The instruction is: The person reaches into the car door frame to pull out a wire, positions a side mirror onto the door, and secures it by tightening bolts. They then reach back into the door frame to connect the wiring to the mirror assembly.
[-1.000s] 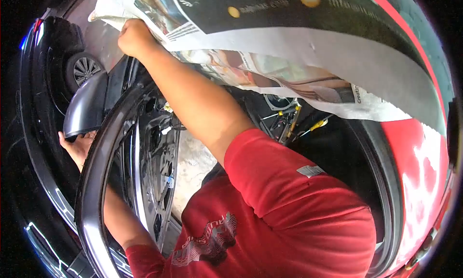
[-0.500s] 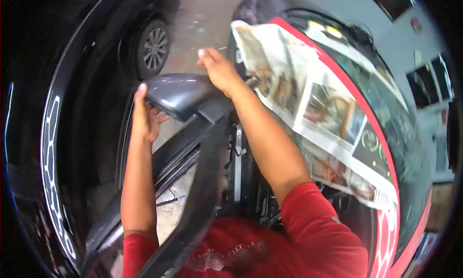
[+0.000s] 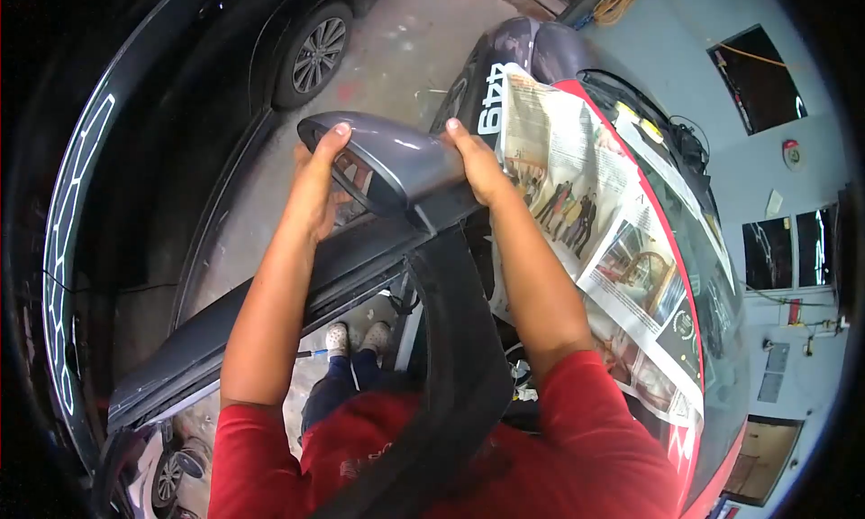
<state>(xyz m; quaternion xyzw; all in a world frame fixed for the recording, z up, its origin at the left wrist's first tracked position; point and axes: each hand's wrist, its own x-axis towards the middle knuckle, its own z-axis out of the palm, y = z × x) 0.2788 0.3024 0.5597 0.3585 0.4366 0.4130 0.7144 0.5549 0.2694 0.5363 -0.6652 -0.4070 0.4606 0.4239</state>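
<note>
A grey side mirror housing (image 3: 396,150) sits at the corner of a black car door frame (image 3: 360,249), with an open hollow on its left side. Around its left end my left hand (image 3: 320,172) is closed, thumb on the top edge and the other fingers behind it. My right hand (image 3: 475,163) grips the housing's right end, its thumb on top; its other fingers are mostly hidden. The wide black window pillar (image 3: 459,330) runs from the mirror down across my red shirt.
Newspaper sheets (image 3: 577,204) cover part of the red car frame (image 3: 667,231) and windshield at right. A dark car with a wheel (image 3: 320,55) stands at left. My shoes (image 3: 359,337) are on the floor below. A grey wall (image 3: 721,159) rises at far right.
My right hand, raised above the mirror before, has come down onto its right end. My left hand has shifted up around the left end. The view has tilted, showing my shoes and more wall.
</note>
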